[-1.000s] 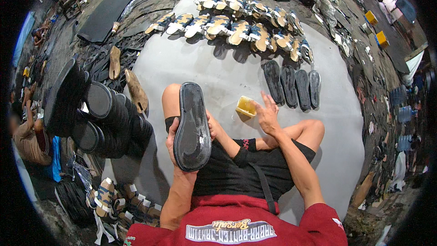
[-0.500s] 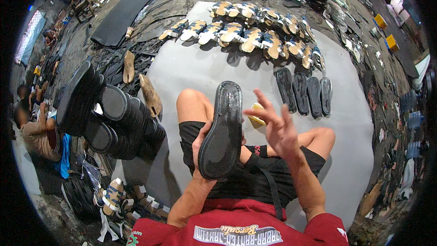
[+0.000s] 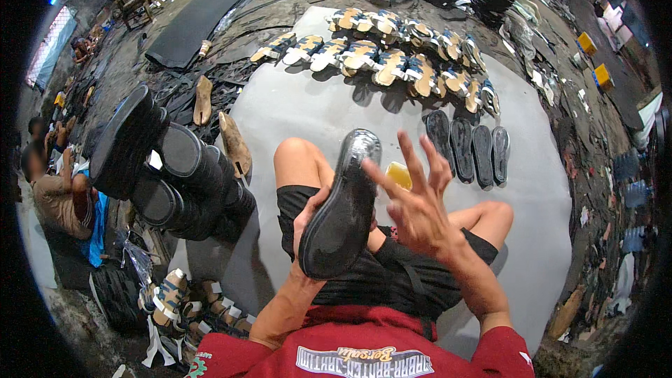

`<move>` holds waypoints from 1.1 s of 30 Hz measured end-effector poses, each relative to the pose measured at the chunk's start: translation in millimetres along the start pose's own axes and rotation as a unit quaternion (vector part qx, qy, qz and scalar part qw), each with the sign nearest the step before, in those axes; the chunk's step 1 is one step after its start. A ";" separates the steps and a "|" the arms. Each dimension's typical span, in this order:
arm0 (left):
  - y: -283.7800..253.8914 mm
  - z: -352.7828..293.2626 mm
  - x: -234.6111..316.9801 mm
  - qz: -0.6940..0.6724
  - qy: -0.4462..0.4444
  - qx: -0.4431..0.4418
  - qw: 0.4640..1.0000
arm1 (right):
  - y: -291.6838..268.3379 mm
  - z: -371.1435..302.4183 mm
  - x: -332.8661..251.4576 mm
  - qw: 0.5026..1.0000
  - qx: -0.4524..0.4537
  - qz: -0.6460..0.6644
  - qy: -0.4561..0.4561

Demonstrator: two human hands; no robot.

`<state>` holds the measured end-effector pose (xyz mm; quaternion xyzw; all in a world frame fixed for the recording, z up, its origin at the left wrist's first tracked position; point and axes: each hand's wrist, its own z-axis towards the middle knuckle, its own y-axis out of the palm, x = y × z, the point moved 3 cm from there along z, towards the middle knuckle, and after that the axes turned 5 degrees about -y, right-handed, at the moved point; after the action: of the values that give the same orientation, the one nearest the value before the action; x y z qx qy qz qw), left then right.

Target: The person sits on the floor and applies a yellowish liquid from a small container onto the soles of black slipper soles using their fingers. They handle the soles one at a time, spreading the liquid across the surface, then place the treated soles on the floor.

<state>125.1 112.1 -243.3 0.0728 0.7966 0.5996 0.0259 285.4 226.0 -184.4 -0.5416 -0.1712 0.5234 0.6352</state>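
A black sandal sole [image 3: 339, 203] stands tilted over my lap, its far end glossy and wet-looking. My left hand [image 3: 313, 220] is wrapped around the sole's left edge and holds it. Over the sole's right side, my right hand [image 3: 418, 206] is open with its fingers spread. Its index fingertip touches or hovers at the sole's glossy upper part; I cannot tell which. Just behind the right hand a small yellow item [image 3: 400, 175], partly hidden, lies on the grey sheet. Several shiny black soles [image 3: 462, 147] lie in a row to its right.
Rows of tan sandals with straps [image 3: 378, 56] stand on the far part of the grey sheet [image 3: 280, 105]. Stacks of black soles [image 3: 185, 168] and wooden shoe lasts [image 3: 234, 143] are at my left. Strapped sandals [image 3: 168, 297] lie lower left. A person [image 3: 61, 203] sits far left.
The sole has tipped, its far end shifting right. My right hand's fingers have moved left and up against the sole's upper area. The view has shifted slightly.
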 end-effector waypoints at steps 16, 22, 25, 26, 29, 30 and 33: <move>3.8 0.3 -1.9 -0.013 -0.005 0.028 0.999 | 20.5 -5.9 -1.1 0.980 -0.179 -0.075 -0.037; -0.9 2.7 -1.1 0.010 0.013 0.059 0.998 | 25.1 -8.1 -4.2 0.981 -0.177 -0.059 -0.045; -3.0 3.0 0.5 0.007 0.005 0.053 0.999 | 25.8 -8.8 -7.9 0.983 -0.171 -0.042 -0.051; -1.9 2.7 0.7 0.007 0.005 0.048 0.999 | 26.0 -9.1 -9.0 0.984 -0.168 -0.036 -0.053; 3.0 3.3 0.1 0.016 0.010 0.043 0.999 | 26.5 -10.1 -12.9 0.982 -0.180 -0.025 -0.049; 2.9 4.2 0.3 0.024 0.014 0.047 0.999 | 27.2 -10.8 -14.4 0.983 -0.178 -0.021 -0.049; -1.1 8.4 3.2 0.052 0.023 0.080 0.995 | 30.0 -12.6 -18.7 0.983 -0.177 -0.010 -0.051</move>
<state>122.9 120.2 -246.5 0.1024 0.8376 0.5358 -0.0296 273.6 199.7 -208.4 -0.6163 -0.2985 0.5052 0.5251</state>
